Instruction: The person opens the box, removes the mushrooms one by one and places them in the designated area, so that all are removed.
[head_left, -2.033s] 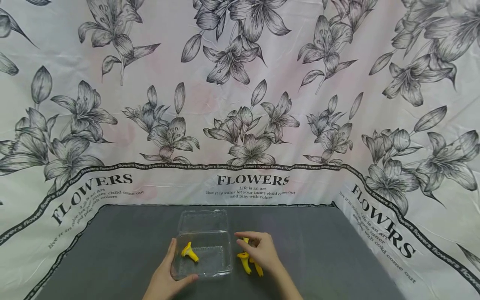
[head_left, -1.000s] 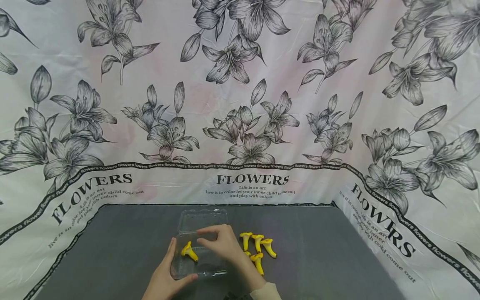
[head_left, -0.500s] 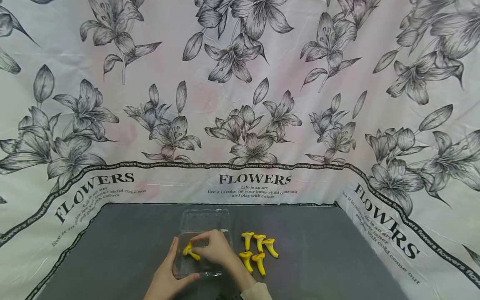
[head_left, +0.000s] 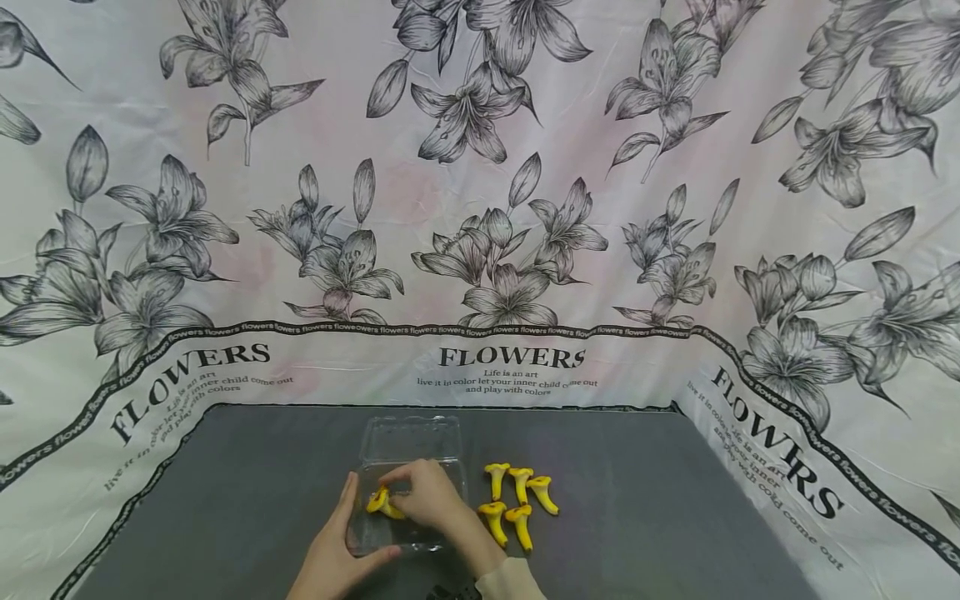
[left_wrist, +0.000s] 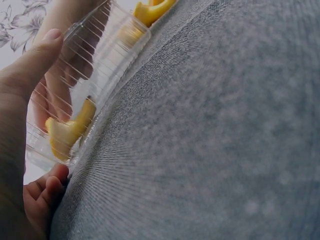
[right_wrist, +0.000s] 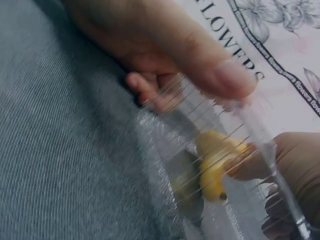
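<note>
A clear plastic clamshell container (head_left: 442,533) lies on the grey table, its lid (head_left: 409,440) folded back away from me. My left hand (head_left: 333,546) grips its left side, thumb along the front and fingers along the far left. Reaching inside, my right hand (head_left: 429,496) pinches a yellow chanterelle mushroom (head_left: 380,502) between thumb and fingers. Through the ribbed wall, the left wrist view shows this mushroom (left_wrist: 72,130) low in the container, close to the right hand's fingers. In the right wrist view, a fingertip overlaps the mushroom (right_wrist: 212,175).
Several more yellow chanterelles (head_left: 517,517) lie in two loose rows on the table just right of the container. A white cloth printed with flowers (head_left: 510,242) hangs behind and at both sides of the grey tabletop (head_left: 637,500).
My right hand has moved left from the loose mushrooms into the container and taken hold of the mushroom there, whose stem has swung round to lie more sideways. My left hand stays in place.
</note>
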